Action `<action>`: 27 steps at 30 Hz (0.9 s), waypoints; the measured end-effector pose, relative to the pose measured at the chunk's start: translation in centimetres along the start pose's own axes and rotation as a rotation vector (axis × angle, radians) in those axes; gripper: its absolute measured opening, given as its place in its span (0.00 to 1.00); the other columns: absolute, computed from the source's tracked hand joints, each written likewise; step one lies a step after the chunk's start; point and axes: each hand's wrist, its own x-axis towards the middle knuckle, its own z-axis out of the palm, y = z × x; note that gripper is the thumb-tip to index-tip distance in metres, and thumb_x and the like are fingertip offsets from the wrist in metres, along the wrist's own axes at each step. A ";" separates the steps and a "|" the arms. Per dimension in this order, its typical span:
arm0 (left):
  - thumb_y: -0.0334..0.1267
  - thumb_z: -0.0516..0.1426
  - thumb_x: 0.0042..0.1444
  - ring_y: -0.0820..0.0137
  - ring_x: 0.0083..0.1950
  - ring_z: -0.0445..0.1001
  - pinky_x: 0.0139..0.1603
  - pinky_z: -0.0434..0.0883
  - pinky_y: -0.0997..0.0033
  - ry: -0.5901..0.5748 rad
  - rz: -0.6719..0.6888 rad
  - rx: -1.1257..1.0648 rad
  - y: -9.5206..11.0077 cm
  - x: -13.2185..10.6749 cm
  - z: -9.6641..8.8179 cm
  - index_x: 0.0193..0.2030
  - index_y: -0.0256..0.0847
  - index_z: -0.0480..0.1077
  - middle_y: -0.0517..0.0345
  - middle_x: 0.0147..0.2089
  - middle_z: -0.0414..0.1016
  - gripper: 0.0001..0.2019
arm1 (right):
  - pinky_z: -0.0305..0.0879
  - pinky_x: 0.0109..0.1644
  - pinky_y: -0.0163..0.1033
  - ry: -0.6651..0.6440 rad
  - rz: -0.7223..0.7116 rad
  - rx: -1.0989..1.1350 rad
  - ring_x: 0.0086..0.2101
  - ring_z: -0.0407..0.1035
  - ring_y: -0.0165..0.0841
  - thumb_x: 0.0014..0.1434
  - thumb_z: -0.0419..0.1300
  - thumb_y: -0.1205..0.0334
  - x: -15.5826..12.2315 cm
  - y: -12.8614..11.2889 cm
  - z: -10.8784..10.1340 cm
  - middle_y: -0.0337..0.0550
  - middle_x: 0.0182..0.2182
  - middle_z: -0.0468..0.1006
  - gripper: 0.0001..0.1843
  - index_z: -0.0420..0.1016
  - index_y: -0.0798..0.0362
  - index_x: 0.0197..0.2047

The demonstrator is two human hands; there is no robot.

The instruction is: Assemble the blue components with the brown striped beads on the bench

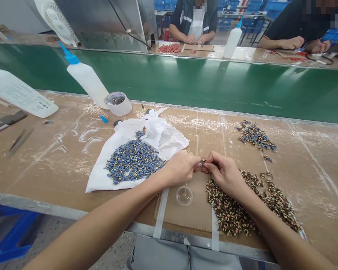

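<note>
Head camera view: the person's left hand (178, 168) and right hand (228, 175) meet over a cardboard-covered workbench (312, 150), fingertips of both pinched on one small piece (202, 162), mostly hidden, with a bit of blue showing. Just below the left hand, a thin stick (186, 187) reaches down to a small clear cup (180, 200); whether the hand holds it too, one cannot tell. Under and beside the right forearm spreads a heap of brown, cream and red pieces (231, 215). Left of the hands, a large pile of blue and yellow pieces (133, 161) lies on a white sheet (97, 180); a smaller blue cluster (256, 137) sits beyond the right hand. Farther back are a tape roll (122, 108), a blue-tipped squeeze bottle (87, 80) and a green strip (163, 82), with two co-workers seated across it
</note>
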 end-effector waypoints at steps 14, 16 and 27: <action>0.29 0.46 0.61 0.74 0.31 0.67 0.36 0.62 0.75 -0.046 0.059 -0.348 -1.0 0.0 -1.2 0.32 0.37 0.67 0.60 0.30 0.71 0.11 | 0.67 0.39 0.35 -0.145 0.171 0.379 0.34 0.72 0.29 0.63 0.57 0.57 0.6 -0.5 -1.2 0.43 0.33 0.78 0.08 0.70 0.53 0.39; 0.28 0.47 0.60 0.74 0.30 0.66 0.36 0.62 0.75 -0.049 0.064 -0.359 -1.0 -0.1 -1.3 0.31 0.37 0.67 0.61 0.29 0.69 0.11 | 0.66 0.38 0.35 -0.132 0.170 0.380 0.33 0.71 0.29 0.63 0.58 0.57 0.6 -0.5 -1.1 0.42 0.32 0.78 0.08 0.70 0.53 0.38; 0.26 0.50 0.51 0.70 0.31 0.68 0.33 0.60 0.72 -0.030 0.008 -0.156 -0.5 0.2 -0.7 0.27 0.38 0.67 0.57 0.28 0.72 0.07 | 0.68 0.37 0.40 -0.032 0.103 0.173 0.32 0.71 0.33 0.63 0.56 0.61 0.1 -0.1 0.2 0.42 0.29 0.76 0.09 0.69 0.53 0.31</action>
